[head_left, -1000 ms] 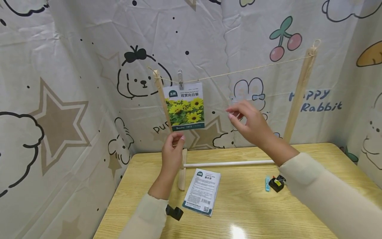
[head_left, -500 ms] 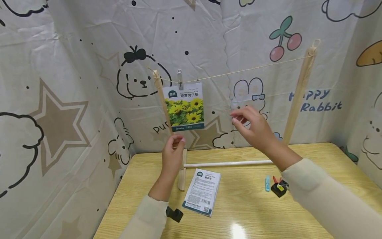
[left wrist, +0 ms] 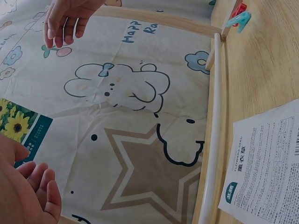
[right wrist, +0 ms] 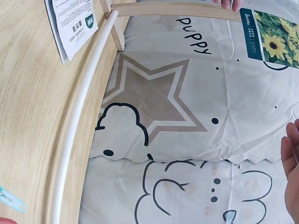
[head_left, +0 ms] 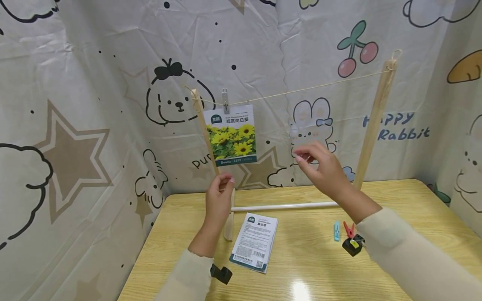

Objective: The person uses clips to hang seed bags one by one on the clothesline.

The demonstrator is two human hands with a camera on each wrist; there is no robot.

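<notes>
A sunflower seed packet [head_left: 232, 138] hangs by its top edge from a string [head_left: 301, 90], held by a grey clothespin [head_left: 225, 102]. Just below the packet's lower left corner is my left hand [head_left: 219, 194], its fingers loosely bent and nothing in them. The left wrist view shows the same hand [left wrist: 30, 186] beside the packet, with a gap inside the fingers. My right hand [head_left: 320, 167] hovers in the air to the right of the packet, fingers relaxed and holding nothing. Below lies a stack of seed packets [head_left: 254, 242], back side up, on the table.
The string runs between a left wooden post [head_left: 201, 121] and a right wooden post [head_left: 374, 121]. A white rod [head_left: 284, 207] joins the posts low down. A blue clothespin [head_left: 337, 231] and a red clothespin [head_left: 349, 229] lie on the table [head_left: 301, 255]. Printed cloth [head_left: 263, 50] hangs behind.
My right hand has moved down and slightly right, away from the packet, and the red clothespin has come into view beside the sleeve. My left hand has sunk a little. The packet still hangs.
</notes>
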